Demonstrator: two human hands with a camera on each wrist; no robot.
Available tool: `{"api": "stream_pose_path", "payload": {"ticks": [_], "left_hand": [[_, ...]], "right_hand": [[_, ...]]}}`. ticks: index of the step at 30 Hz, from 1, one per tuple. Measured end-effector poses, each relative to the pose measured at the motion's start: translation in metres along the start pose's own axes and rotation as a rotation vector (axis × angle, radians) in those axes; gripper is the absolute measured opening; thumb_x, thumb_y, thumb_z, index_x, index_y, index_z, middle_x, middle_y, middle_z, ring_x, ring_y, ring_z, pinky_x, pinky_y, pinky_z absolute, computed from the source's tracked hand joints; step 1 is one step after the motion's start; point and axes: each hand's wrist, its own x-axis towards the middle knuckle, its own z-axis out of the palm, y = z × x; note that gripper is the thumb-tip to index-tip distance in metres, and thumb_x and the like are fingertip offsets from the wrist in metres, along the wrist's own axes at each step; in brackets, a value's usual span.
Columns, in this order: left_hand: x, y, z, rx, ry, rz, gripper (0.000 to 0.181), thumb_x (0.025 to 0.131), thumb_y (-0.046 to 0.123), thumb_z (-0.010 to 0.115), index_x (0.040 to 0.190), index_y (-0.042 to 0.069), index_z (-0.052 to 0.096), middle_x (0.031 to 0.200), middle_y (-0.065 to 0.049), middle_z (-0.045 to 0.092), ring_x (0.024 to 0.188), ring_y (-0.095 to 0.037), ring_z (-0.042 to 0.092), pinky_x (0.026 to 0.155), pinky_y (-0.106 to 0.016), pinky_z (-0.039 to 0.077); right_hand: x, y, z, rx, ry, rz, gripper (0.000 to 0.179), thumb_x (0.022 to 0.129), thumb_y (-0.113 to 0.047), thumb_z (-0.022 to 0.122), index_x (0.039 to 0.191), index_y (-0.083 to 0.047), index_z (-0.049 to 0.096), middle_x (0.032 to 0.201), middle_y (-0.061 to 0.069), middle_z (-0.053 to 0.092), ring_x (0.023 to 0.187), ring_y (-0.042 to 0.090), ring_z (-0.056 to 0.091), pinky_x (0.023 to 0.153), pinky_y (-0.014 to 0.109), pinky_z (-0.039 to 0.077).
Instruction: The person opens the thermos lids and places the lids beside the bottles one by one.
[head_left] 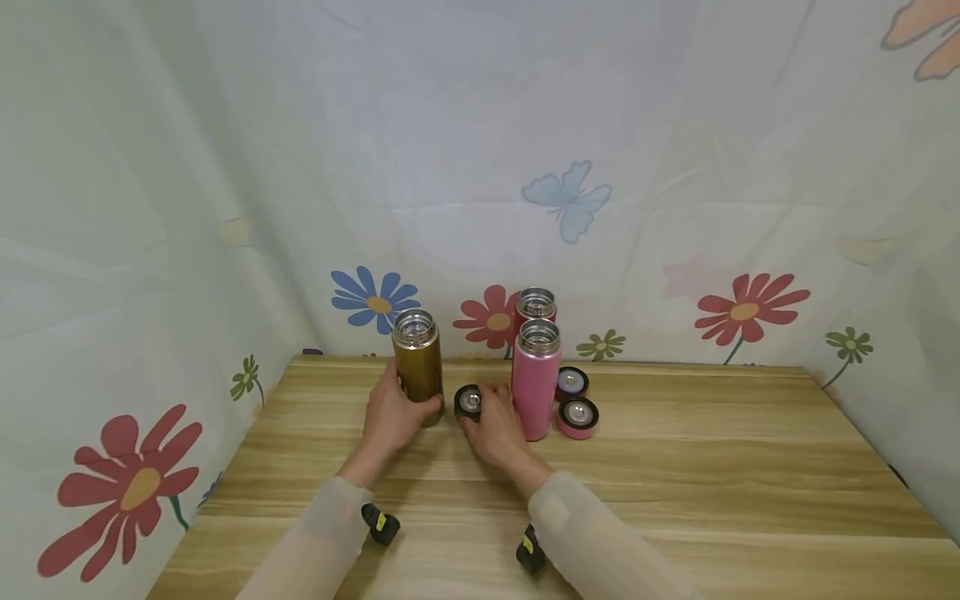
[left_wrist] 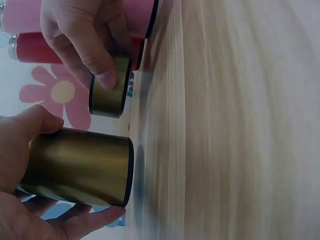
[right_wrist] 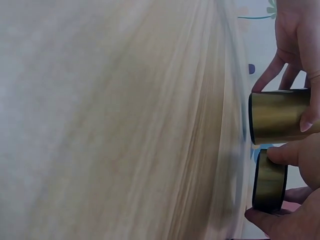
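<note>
My left hand point(head_left: 390, 421) grips a gold thermos bottle point(head_left: 418, 371) around its lower body. The bottle stands upright with its steel mouth uncovered. Just to its right, my right hand point(head_left: 498, 429) pinches the bottle's gold lid point(right_wrist: 270, 182) between thumb and fingers. That lid is turned with its dark inner side up, and a narrow gap parts it from the bottle. Whether the lid touches the table is hard to tell. Right beside the right hand stands a pink thermos bottle point(head_left: 535, 392), also uncovered, with a red thermos bottle point(head_left: 536, 308) mostly hidden behind it.
Two lids lie inner side up to the right of the pink bottle: a pink lid point(head_left: 577, 423) in front and another lid point(head_left: 572, 382) behind it. The wood-grain table point(head_left: 705, 467) ends at a flower-printed curtain point(head_left: 450, 167) behind the bottles.
</note>
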Motion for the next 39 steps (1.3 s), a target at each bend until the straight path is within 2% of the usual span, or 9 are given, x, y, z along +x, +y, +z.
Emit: {"api": "stream_pose_path", "payload": {"ticks": [6,11,22,39], "left_hand": [[0.006,-0.005,0.002,0.006,0.011,0.014,0.078,0.078,0.030,0.086,0.140,0.005,0.045,0.132,-0.020,0.063,0.120,-0.037,0.063,0.102,-0.053,0.050],[0.011,-0.009,0.003,0.008,0.016,0.014,0.077,0.078,0.028,0.086,0.140,0.005,0.045,0.131,-0.021,0.064,0.118,-0.038,0.063,0.101,-0.053,0.050],[0.019,-0.015,0.004,-0.018,-0.005,-0.005,0.084,0.081,0.029,0.084,0.148,0.004,0.040,0.141,-0.023,0.058,0.129,-0.039,0.059,0.109,-0.055,0.047],[0.031,-0.017,0.006,-0.032,-0.029,-0.006,0.085,0.082,0.031,0.083,0.148,0.004,0.036,0.143,-0.023,0.056,0.130,-0.039,0.057,0.111,-0.055,0.045]], "right_hand": [[0.007,0.002,0.005,-0.024,0.001,0.017,0.063,0.091,-0.015,0.077,0.146,0.003,0.052,0.140,0.027,0.052,0.131,0.041,0.052,0.106,0.056,0.049],[0.012,0.001,0.010,-0.051,0.021,-0.006,0.062,0.089,-0.014,0.078,0.143,0.005,0.053,0.136,0.029,0.053,0.123,0.044,0.058,0.104,0.054,0.050],[0.019,0.002,0.017,-0.036,0.019,0.035,0.064,0.092,-0.015,0.076,0.149,0.001,0.049,0.138,0.027,0.050,0.118,0.043,0.062,0.102,0.051,0.052],[0.023,0.008,0.022,-0.053,0.015,0.026,0.066,0.094,-0.015,0.074,0.151,0.000,0.044,0.141,0.027,0.046,0.123,0.043,0.060,0.104,0.050,0.051]]}}
